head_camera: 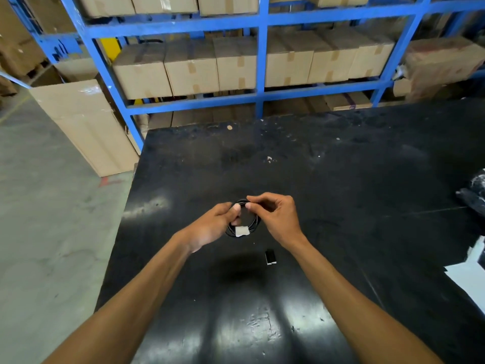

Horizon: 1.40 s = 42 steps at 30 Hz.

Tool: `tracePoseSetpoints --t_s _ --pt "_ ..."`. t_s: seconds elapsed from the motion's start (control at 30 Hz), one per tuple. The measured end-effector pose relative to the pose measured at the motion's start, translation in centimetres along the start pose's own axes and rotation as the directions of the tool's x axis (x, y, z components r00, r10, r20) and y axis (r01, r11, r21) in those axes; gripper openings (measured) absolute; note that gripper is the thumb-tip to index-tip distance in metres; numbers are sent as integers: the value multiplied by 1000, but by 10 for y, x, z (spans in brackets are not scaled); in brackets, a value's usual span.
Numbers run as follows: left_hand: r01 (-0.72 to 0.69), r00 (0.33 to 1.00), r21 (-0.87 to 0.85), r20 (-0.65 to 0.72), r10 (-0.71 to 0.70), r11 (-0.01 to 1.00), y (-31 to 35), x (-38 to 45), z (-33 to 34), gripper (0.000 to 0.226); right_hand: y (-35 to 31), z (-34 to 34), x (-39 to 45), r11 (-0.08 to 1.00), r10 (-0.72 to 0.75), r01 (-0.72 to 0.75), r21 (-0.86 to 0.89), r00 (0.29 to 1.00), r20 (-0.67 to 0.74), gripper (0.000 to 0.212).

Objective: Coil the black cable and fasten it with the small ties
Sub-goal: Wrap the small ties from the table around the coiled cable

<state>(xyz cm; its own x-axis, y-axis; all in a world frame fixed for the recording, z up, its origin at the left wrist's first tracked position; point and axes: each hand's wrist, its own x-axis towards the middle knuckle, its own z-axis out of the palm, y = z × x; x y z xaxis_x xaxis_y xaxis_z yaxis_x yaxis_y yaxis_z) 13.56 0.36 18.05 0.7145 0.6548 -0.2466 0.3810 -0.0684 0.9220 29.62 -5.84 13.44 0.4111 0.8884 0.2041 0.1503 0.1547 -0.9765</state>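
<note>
While both hands pinched its top arc, the coiled black cable (245,222) hung just above the black table (341,195). Left hand (214,224) and right hand (275,216) gripped it; a white tie (242,231) wrapped the coil's lower edge. Bare tabletop lay around the coil, well clear of the table's left edge.

Both hands, left hand (210,224) and right hand (275,216), pinched the top of a coiled black cable (253,224) above a black table (341,193); a white tie (242,231) wrapped its lower edge.

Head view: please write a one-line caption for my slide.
Both hands, left and right, hold a coiled black cable with a white tie above a black table.
</note>
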Motion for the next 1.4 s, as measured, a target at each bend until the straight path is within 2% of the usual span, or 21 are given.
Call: tracePoseSetpoints --t_s 0.1,0.17,0.23,0.3,0.33,0.4,0.47,0.57,0.63,0.7,0.8,0.9,1.0,1.07,1.13,1.23,1.4 --pt "33 999 29 -9 -33 999 -9 11 6 30 13 -6 3 994 75 -79 76 996 54 21" --pt "48 999 54 -18 -48 997 -18 19 7 35 26 -12 6 983 119 -133 127 987 108 14" --pt "62 996 68 -62 -58 996 -25 26 7 38 46 -23 6 985 153 -159 67 984 94 11" --pt "64 994 94 -91 -55 993 -31 30 5 40 75 -37 2 962 148 -119 -245 983 105 12" --pt "69 994 100 -94 -59 993 -34 32 4 41 90 -44 -2 891 157 -60 -451 971 182 16" --pt "79 994 106 -81 -71 991 -39 35 3 41 116 -54 -13 664 295 104 -740 874 386 30" --pt "103 993 106 -65 -97 989 -47 37 3 40 137 -59 -21 503 409 268 -821 763 500 50" --pt "125 991 87 -51 -121 988 -59 36 4 38 156 -62 -26 404 399 479 -779 674 621 69" --pt "142 989 91 -41 -139 986 -66 35 4 37 163 -64 -23 368 365 539 -757 665 651 70" --pt "155 988 81 -29 -153 985 -71 35 3 38 165 -63 -20 355 341 552 -754 675 654 59" --pt "171 985 56 -22 -170 984 -76 36 1 38 163 -59 -17 366 317 547 -753 687 654 31" --pt "180 983 60 -33 -179 982 -79 36 -1 40 162 -56 -19 400 347 536 -743 662 664 37" --pt "182 983 94 -30 -180 979 -79 35 -2 39 158 -57 -20 492 359 531 -690 598 717 52" --pt "188 982 105 -22 -186 977 -78 33 -2 39 154 -58 -19 515 356 554 -654 555 752 50" --pt "196 980 104 -7 -196 975 -76 31 1 38 152 -59 -18 497 361 593 -634 523 772 40" --pt "206 978 105 11 -208 973 -75 27 7 38 153 -62 -17 445 355 631 -636 527 772 28" --pt "211 976 126 22 -215 969 -75 23 10 38 152 -59 -25 398 316 660 -637 553 771 26"
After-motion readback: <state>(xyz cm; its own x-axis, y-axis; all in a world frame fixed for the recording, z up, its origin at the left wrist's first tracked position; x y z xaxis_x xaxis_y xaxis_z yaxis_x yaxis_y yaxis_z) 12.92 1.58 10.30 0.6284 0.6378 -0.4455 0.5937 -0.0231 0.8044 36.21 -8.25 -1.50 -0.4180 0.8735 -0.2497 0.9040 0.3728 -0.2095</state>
